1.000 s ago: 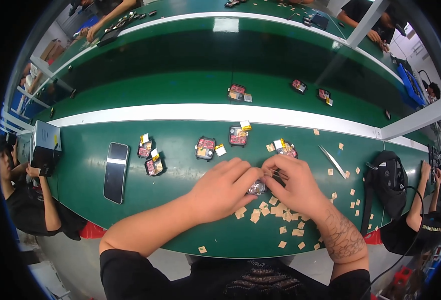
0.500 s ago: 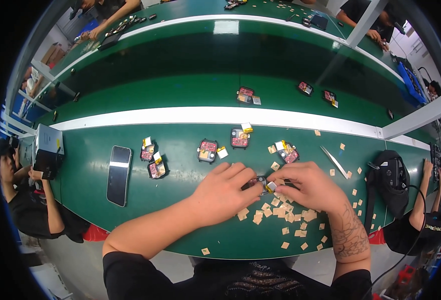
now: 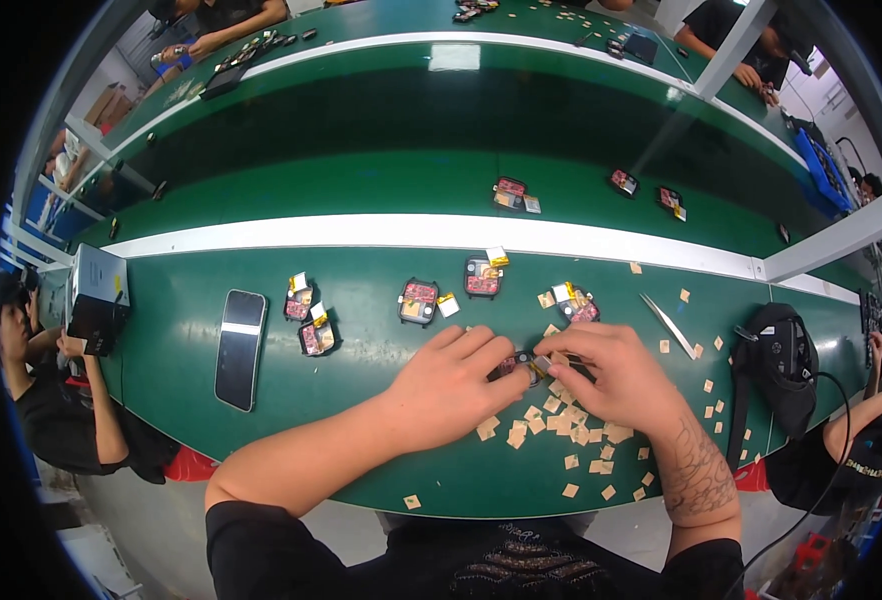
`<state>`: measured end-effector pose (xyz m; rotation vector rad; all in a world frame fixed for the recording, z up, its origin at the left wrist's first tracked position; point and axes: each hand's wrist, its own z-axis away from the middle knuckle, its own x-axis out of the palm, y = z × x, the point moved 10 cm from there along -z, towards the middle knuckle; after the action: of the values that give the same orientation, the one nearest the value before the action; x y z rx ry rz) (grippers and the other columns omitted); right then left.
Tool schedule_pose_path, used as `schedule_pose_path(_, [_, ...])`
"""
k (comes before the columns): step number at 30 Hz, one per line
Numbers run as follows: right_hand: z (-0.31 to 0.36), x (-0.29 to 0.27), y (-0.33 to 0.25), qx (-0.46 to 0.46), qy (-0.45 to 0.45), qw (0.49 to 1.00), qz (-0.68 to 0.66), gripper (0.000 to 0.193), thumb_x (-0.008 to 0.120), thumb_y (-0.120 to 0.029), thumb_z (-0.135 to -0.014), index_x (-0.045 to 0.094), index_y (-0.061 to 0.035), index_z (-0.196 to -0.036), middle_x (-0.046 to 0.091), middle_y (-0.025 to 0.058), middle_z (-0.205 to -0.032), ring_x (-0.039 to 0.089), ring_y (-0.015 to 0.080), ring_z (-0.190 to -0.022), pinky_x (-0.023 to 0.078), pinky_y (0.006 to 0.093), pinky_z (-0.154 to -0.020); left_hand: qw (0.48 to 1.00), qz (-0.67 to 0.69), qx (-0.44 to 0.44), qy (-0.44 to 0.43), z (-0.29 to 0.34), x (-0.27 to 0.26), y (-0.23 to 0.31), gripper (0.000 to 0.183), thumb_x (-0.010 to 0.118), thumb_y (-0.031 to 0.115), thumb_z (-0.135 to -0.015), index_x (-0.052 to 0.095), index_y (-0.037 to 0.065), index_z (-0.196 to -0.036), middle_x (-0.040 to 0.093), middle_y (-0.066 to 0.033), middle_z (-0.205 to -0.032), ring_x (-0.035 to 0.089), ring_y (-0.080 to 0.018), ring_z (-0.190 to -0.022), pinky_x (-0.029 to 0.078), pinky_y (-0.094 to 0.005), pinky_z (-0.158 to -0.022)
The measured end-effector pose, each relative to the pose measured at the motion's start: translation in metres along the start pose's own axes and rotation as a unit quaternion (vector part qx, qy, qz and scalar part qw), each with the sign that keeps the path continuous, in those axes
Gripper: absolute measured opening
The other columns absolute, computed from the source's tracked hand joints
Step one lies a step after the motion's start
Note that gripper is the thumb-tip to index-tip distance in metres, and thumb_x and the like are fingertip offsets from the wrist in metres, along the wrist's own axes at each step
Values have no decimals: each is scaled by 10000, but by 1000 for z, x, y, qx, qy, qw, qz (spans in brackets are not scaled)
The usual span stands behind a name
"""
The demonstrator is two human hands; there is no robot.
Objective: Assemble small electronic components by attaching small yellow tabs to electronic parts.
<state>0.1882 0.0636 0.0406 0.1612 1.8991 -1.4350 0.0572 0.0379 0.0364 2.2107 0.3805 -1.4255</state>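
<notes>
Between my hands is a small dark square device casing (image 3: 525, 360) with a small silver battery (image 3: 543, 366) at its right side. My left hand (image 3: 456, 380) is closed on the casing from the left and hides much of it. My right hand (image 3: 609, 378) pinches the battery between thumb and fingers. Under and beside the right hand, several small beige square pads (image 3: 561, 424) lie scattered. Just beyond the hands rests an opened device (image 3: 581, 307) with a red board and a loose battery.
More opened devices (image 3: 419, 302) with batteries lie across the green table (image 3: 361, 275). A phone (image 3: 239, 350) is at left; tweezers (image 3: 669, 326) and a black bag (image 3: 781, 370) are at right. Past a white rail (image 3: 441, 232), devices (image 3: 511, 194) sit on a green belt. People work nearby.
Devices beyond the white rail have shifted right. The battery at my right fingers has tilted slightly; both hands stay at the casing. A co-worker's arms at far right have moved.
</notes>
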Motion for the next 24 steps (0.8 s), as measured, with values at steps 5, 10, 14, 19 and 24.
schedule_pose_path(5, [4,10,-5,7,13,1000,15,187,734,-3,-954,749,-20,-1139,735,134,-924,705,288,-764,570,356,-688,1000,8,-3,-5,-1,3,0,279,838,267,-859,733,155,-1093,634,-7,-1080,616,-214,-1001,508,-363,-819])
schedule_pose_path(10, [4,16,-4,4,17,999,32,194,732,-4,-960,744,-15,-1153,737,138,-942,715,297,-776,586,361,-703,999,36,-20,2,-1,1,-5,284,840,259,-853,712,144,-1080,619,-11,-1053,611,-226,-992,510,-377,-823])
schedule_pose_path(14, [5,18,-4,5,27,999,32,218,716,-30,-963,721,-45,-1181,730,137,-981,732,371,-820,595,429,-711,998,55,-23,9,-2,-2,-7,317,838,251,-854,675,134,-1099,620,-17,-1047,615,-238,-987,517,-389,-822])
schedule_pose_path(19, [4,18,0,18,36,999,12,218,746,-30,-948,728,-28,-1165,729,145,-958,730,364,-803,589,417,-698,998,62,-26,14,-4,-3,-9,319,834,242,-855,652,127,-1091,623,-22,-1041,624,-249,-978,524,-388,-810])
schedule_pose_path(24, [3,19,5,47,30,998,-20,195,787,-45,-925,753,-8,-1114,729,152,-937,724,348,-782,583,400,-691,996,77,-30,20,-3,-4,-10,337,838,235,-846,643,116,-1093,622,-31,-1040,631,-256,-973,530,-399,-796])
